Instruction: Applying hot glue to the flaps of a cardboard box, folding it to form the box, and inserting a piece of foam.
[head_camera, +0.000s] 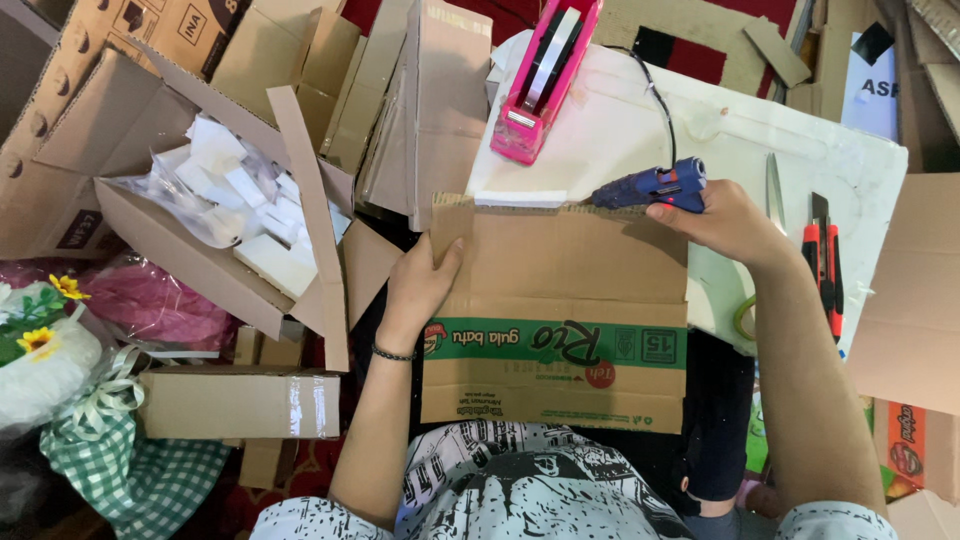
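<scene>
A flat brown cardboard sheet (560, 270) with a green printed band lies across my lap and onto a white board (800, 140). My left hand (420, 280) presses on the sheet's left edge, fingers spread. My right hand (725, 220) grips a blue glue gun (655, 187) with its nozzle pointing left along the sheet's far edge. A white foam strip (520, 199) lies against that edge just left of the nozzle. The gun's black cord runs up over the white board.
A pink tape dispenser (545, 75) stands on the board's far left. A knife blade (775, 185) and an orange-black cutter (822, 255) lie at the right. An open carton of white foam pieces (240, 200) sits left; cardboard scraps surround. A gift bundle with flowers (50, 340) is at far left.
</scene>
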